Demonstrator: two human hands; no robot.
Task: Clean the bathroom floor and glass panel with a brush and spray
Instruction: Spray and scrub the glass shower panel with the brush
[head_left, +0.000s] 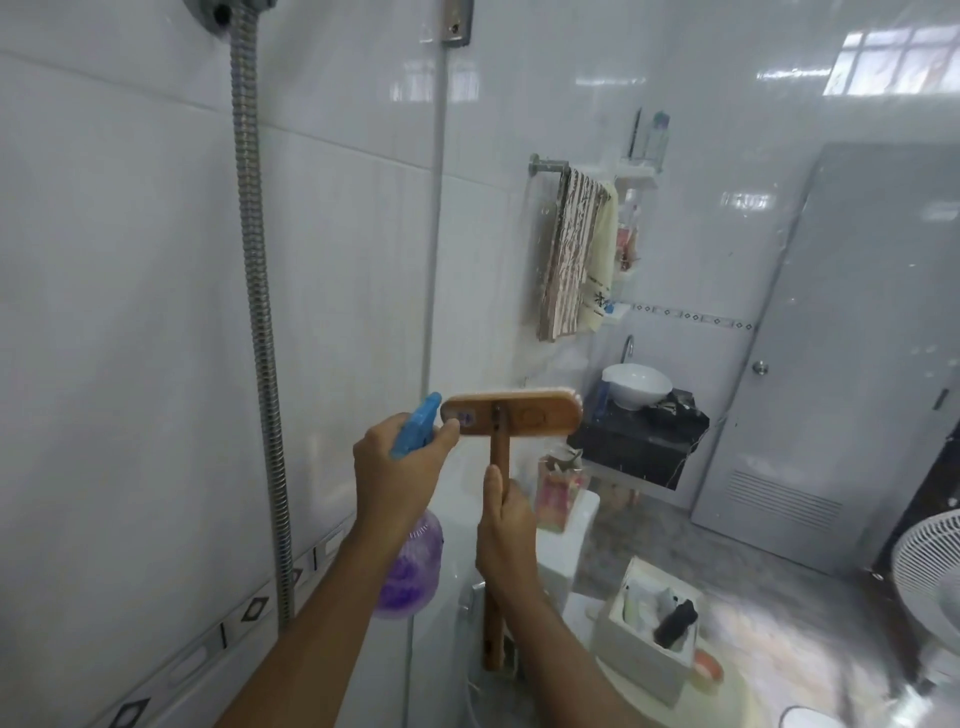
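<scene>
Brush (511, 413) with a wooden handle is held up high, its bristles facing the wet glass panel (727, 260). The right hand (506, 535) is wrapped tight around the handle. The left hand (402, 467) grips a spray bottle (415, 428) with a blue top, just beside the brush head. A towel (569, 254) hangs behind the glass.

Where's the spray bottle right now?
Head view, left of centre: the left hand grips the spray bottle, its blue nozzle touching the left end of the brush held by the right hand.
</scene>
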